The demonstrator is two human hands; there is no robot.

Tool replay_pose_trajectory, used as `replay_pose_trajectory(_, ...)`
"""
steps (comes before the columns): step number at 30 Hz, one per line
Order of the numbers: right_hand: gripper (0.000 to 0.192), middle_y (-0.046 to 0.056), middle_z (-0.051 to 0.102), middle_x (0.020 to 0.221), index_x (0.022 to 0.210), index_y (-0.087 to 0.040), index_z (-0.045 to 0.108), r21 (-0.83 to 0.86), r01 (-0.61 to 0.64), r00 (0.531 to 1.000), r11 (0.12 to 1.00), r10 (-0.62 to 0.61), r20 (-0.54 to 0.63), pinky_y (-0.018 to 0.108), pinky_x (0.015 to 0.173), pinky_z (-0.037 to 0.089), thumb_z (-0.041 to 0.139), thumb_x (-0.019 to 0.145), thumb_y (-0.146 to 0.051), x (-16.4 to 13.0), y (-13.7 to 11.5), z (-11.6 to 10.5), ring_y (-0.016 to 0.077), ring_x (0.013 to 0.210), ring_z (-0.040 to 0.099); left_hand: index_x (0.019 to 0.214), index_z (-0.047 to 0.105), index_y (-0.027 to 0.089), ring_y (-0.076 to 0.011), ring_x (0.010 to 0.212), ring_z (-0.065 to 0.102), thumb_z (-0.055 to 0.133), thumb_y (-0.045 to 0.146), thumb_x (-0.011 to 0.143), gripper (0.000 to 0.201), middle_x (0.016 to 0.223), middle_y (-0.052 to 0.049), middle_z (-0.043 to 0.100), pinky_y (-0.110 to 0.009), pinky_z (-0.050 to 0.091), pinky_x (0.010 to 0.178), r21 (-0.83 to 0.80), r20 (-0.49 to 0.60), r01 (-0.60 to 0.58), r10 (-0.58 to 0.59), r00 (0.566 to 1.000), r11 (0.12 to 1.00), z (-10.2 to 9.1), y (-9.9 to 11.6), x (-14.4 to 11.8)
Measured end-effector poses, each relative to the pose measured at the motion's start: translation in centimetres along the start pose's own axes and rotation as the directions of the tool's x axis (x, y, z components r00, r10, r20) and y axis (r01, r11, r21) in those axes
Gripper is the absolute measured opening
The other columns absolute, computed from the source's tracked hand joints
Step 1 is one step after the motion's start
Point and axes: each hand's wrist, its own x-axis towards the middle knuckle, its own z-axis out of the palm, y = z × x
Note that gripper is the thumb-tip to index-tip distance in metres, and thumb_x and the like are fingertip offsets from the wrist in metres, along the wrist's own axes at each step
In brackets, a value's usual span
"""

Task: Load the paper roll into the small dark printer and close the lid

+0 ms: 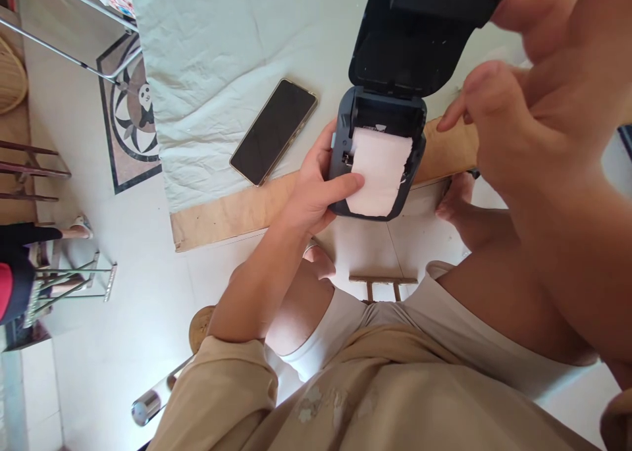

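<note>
A dark portable printer (pixel 338 187) is held over the table's front edge, its black lid (pixel 395 49) swung up. White paper (pixel 382 161) with a ragged edge lies in its compartment. My left hand (pixel 316 191) grips the body from the left side, with the thumb pressed on the paper. My right hand (pixel 538 89) is at the lid's right edge, close to the camera. Its fingers are apart and partly bent, and an upper finger meets or passes behind the lid's corner; I cannot tell which. The thumb stands clear of the printer.
A smartphone (pixel 274 132) with a dark screen lies on the pale green cloth (pixel 207 56), left of the printer. Bare wood (pixel 222 230) edges the table. Further left are a metal-legged stool (pixel 74 283), another person's leg (pixel 69 232) and a panda floor tile (pixel 131 115).
</note>
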Motion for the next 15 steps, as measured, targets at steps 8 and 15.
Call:
replay_pose_trajectory(8,0.019,0.006,0.061,0.122,0.099,-0.026,0.067,-0.025,0.144,0.989,0.989,-0.144,-0.012,0.029,0.070,0.058,0.075,0.088,-0.040,-0.8,-0.1,0.7,0.0137,0.094,0.060,0.130,0.058,0.028,-0.0314,0.124,0.070,0.086,0.038,0.072,0.065,0.119,-0.003,0.073,-0.040,0.061,0.100,0.056,0.052,-0.026,0.023,0.998,0.998,-0.4,0.1,0.1)
replay_pose_trajectory(15,0.013,0.006,0.054,0.137,0.099,-0.027,0.069,-0.052,0.185,0.979,0.981,-0.179,0.097,0.030,0.065,0.056,0.071,0.087,-0.028,-0.7,1.0,1.2,0.0101,0.083,0.056,0.136,0.053,0.030,-0.0342,0.132,0.066,0.088,0.038,0.066,0.079,0.125,-0.005,0.072,-0.038,0.062,0.094,0.013,0.036,-0.027,0.027,0.999,1.000,0.2,0.0,0.1)
